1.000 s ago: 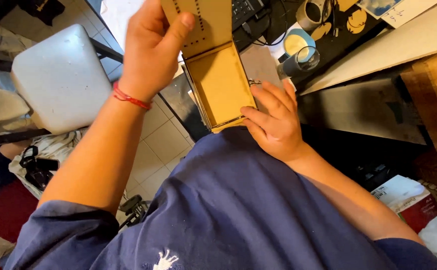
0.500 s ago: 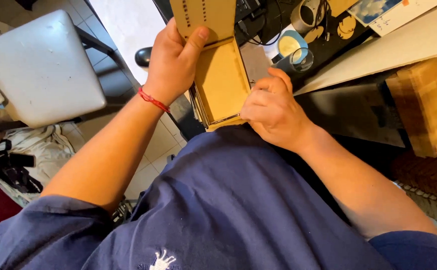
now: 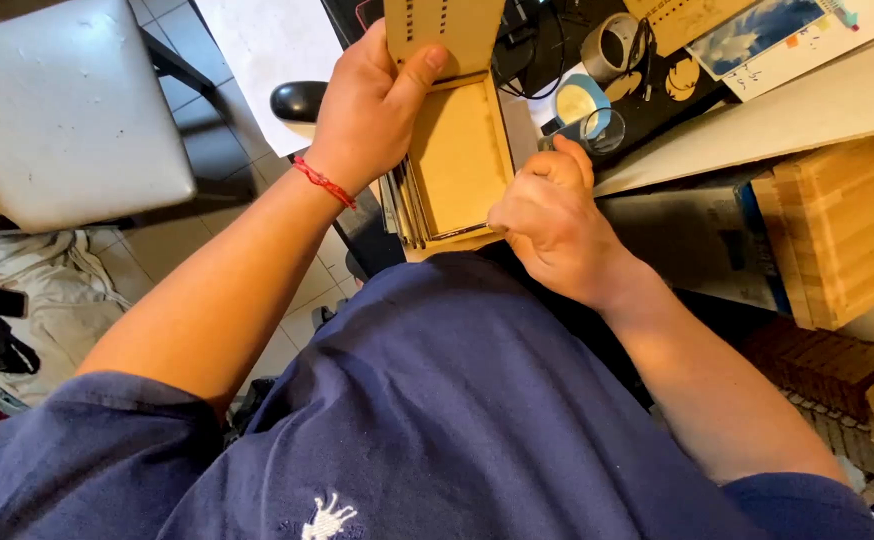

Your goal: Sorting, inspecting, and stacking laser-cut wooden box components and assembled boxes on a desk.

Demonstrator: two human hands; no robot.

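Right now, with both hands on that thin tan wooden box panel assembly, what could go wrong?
The left hand pinches only the perforated tan wooden flap at the top; it might bend or snap. The right hand grips the lower corner of the tan wooden tray, so the loose thin sheets stacked beside it could slip out toward the floor.

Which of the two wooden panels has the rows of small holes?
The upper wooden panel, pinched by the left hand; the recessed panel below it, near the right hand, looks plain.

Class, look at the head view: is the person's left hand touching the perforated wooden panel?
Touching. The head view shows the left hand gripping the perforated wooden panel, thumb pressed flat on its face.
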